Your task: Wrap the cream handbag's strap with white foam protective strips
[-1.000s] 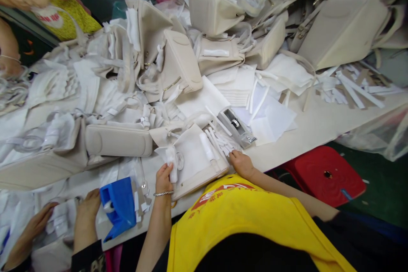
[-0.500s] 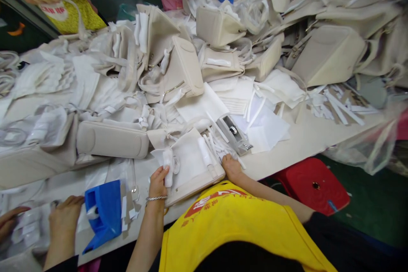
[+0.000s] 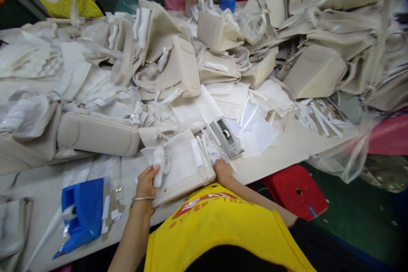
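1. The surface [image 3: 287,153] carries a heap of cream handbags [image 3: 178,68].
2. The wrapped handbag [image 3: 181,165] lies at its near edge; it should stay flat.
3. The left hand [image 3: 147,180] pinches a white paper wrap [image 3: 158,162]; firm tension helps.
4. The right hand [image 3: 223,171] rests curled among paper strips [image 3: 207,144], fingers hidden.

Bright, even light from overhead fills the scene and casts only soft, short shadows. The pale bags and white wrapping beyond the fingers [image 3: 155,171] of the left hand [image 3: 145,182] are nearly washed out, so their edges merge. The right hand [image 3: 223,171] and the strips just past its fingertips are fairly sharp. Far to the right of the fingers, a clear plastic bag [image 3: 344,157] smears with motion blur. Wide-angle distortion bends the table edge [image 3: 287,159] and stretches the corners, and the top right corner darkens.
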{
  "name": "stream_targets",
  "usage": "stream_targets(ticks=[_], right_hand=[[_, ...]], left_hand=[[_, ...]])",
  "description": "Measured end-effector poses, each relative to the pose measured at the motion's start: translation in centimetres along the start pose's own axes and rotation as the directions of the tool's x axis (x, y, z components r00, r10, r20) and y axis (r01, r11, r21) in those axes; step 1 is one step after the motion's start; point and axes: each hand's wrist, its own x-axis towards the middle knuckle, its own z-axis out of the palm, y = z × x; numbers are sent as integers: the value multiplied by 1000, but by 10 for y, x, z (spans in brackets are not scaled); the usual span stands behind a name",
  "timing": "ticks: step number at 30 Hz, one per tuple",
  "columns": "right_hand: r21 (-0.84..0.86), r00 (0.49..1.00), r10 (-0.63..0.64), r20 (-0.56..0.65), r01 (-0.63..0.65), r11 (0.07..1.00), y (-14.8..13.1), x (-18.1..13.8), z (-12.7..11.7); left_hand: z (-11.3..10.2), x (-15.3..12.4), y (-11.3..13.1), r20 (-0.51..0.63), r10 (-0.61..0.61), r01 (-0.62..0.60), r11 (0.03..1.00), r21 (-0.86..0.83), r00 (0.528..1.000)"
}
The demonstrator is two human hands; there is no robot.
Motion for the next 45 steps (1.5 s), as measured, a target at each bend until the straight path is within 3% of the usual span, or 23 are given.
stream_targets(ticks=[6,14,19,23,26,30,33,37,40,42,45], right_hand=[[29,997,55,-59,-53,998,-3,3,0],[44,997,65,29,-67,997,-9,-1,-11],[145,976,103,193,-132,981,7,2,-27],[343,954,5,300,-113,933,40,2,-42],[557,943,19,333,-213,803,62,-9,-52],[851,939,23,343,-321,416,70,-29,-64],[937,954,25,300,-300,177,65,-37,-70],[967,966,-57,254,-253,20,48,-39,-80],[965,928,-264,262,-258,53,19,-33,-95],[955,875,-387,292,-250,157,-7,-24,-107],[899,824,-421,378,-218,381,-47,-6,-122]], left_hand=[[2,-4,2,6,1,-1,1000,-15,1000],[-2,-2,-1,27,-10,11,999,-53,1000],[-3,-1,-1,27,-7,8,998,-62,1000],[-4,1,-1,18,-10,11,997,-71,1000],[-4,2,-2,17,-20,21,997,-72,1000],[-5,3,-3,16,-20,21,997,-72,1000],[-4,3,-2,22,-23,24,997,-70,1000],[-4,1,-2,27,-12,14,997,-77,1000],[-6,0,-2,48,-11,15,995,-100,999],[-9,1,-3,57,-11,18,992,-128,998],[-15,4,-3,50,-5,14,984,-175,999]])
